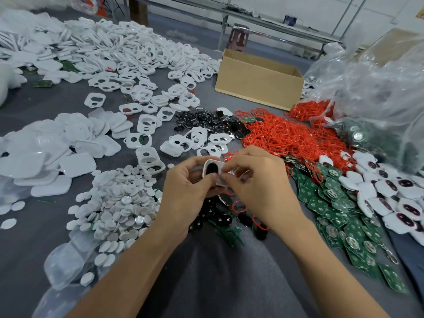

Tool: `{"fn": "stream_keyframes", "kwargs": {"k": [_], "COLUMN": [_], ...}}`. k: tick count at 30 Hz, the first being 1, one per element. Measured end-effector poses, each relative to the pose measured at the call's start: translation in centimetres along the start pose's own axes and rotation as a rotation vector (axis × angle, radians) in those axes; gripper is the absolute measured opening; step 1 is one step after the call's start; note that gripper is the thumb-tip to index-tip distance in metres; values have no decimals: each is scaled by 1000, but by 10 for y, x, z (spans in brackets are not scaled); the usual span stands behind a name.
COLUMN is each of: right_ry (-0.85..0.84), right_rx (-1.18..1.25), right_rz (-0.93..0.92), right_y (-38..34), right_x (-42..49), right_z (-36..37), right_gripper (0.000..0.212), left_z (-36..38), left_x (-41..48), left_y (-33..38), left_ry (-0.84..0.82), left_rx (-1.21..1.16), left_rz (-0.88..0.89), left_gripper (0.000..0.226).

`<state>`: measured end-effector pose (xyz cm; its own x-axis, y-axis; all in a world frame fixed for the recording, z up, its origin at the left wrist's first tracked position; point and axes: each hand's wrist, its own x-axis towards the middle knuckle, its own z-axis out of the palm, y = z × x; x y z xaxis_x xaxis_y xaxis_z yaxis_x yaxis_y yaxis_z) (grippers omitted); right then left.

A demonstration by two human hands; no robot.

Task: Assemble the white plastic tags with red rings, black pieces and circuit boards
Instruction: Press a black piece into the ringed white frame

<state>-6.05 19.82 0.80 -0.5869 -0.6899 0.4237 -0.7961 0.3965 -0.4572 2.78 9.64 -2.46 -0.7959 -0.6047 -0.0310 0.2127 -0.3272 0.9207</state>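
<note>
While working at the table point(57, 104), holding 1 tag point(221, 167) in both hands, low over the near centre of the surface. Gripping the tag's left side with the left hand point(185, 187), fingers curled beneath, thumb pressing on top. Pinching the tag's right side with the right hand point(259, 180), thumb and forefinger closing on it. Showing 1 black piece point(210, 168) sitting in the tag opening, red visible at its rim.

Lying beneath the hands: loose black pieces point(226, 219). Lying right of the hands: boards point(332, 203), heaped and overlapping. Lying beyond the boards: rings point(282, 134), forming a broad tangled pile. Lying far right: filled tags point(390, 191), touching the boards. Lying left of the hands: discs point(119, 198), with covers point(46, 152) further left. Spreading across the far left: frames point(137, 53). Standing behind the rings: 1 open box point(257, 81), with a clear bag point(378, 92) to its right.
</note>
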Motion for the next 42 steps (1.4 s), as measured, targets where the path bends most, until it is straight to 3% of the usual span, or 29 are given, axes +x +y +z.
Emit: {"fn": "stream_keyframes", "kwargs": {"k": [20, 25, 29, 32, 42], "right_ry": [-24, 69, -90, -114, 5], "right_rx": [111, 324, 450, 631, 744], "right_rz": [99, 239, 359, 432, 388], "right_y": [-4, -7, -6, -7, -7], "right_x": [-2, -3, -3, -4, -2], "right_z": [-1, 5, 8, 12, 14], "right_gripper": [17, 21, 13, 11, 21], "left_z": [-3, -3, -4, -4, -4], "left_x": [1, 3, 4, 3, 3], "left_y": [-3, -5, -6, -5, -9], "left_ry": [50, 111, 136, 119, 112], "left_rx": [-2, 41, 39, 4, 88], "left_rz": [-21, 25, 48, 36, 90], "left_gripper": [18, 19, 21, 20, 20]}}
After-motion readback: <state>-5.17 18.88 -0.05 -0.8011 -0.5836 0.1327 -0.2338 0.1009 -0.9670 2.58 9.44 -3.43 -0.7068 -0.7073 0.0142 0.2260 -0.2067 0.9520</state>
